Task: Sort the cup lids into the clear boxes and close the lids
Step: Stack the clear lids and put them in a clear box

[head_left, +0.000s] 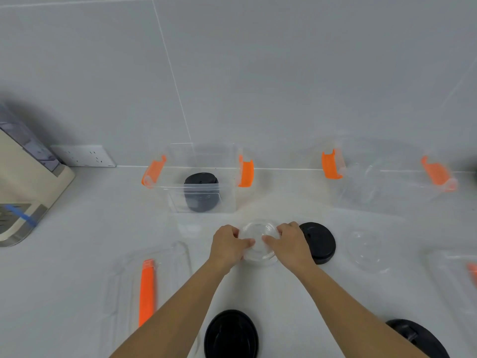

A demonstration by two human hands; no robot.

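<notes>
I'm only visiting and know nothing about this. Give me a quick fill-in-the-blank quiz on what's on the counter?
The left hand and right hand together hold a round plastic cup lid that is ____.
The stack of cup lids inside the left see-through plastic box is coloured ____.
That box's side latches are coloured ____.
Missing words: clear; black; orange.

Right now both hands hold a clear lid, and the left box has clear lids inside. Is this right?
Not quite. The head view shows the left hand and the right hand holding the clear lid, but the left box has black lids inside, not clear ones.
</notes>
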